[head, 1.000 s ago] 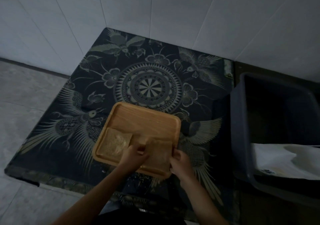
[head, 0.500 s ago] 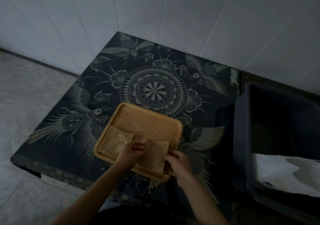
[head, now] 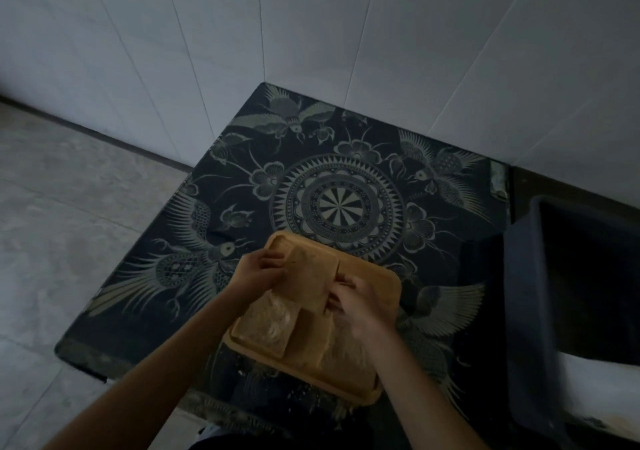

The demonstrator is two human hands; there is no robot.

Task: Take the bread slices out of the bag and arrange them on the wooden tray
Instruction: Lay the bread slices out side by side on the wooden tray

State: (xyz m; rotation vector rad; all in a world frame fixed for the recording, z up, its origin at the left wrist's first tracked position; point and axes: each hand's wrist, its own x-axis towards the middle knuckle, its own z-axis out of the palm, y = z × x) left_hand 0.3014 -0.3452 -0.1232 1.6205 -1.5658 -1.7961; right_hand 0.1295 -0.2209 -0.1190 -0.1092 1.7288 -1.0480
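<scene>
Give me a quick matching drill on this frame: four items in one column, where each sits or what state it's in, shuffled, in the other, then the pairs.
Items:
1. held bread slice
2. wooden tray
3. dark bin
4. lying bread slices

Places or states:
A. to the right of the table
B. flat on the near part of the tray
C. lifted between both hands
D. on the patterned cloth

Pairs: 1-C, 2-D, 3-A, 4-B

The left hand and the right hand each hold an edge of the raised slice.
</scene>
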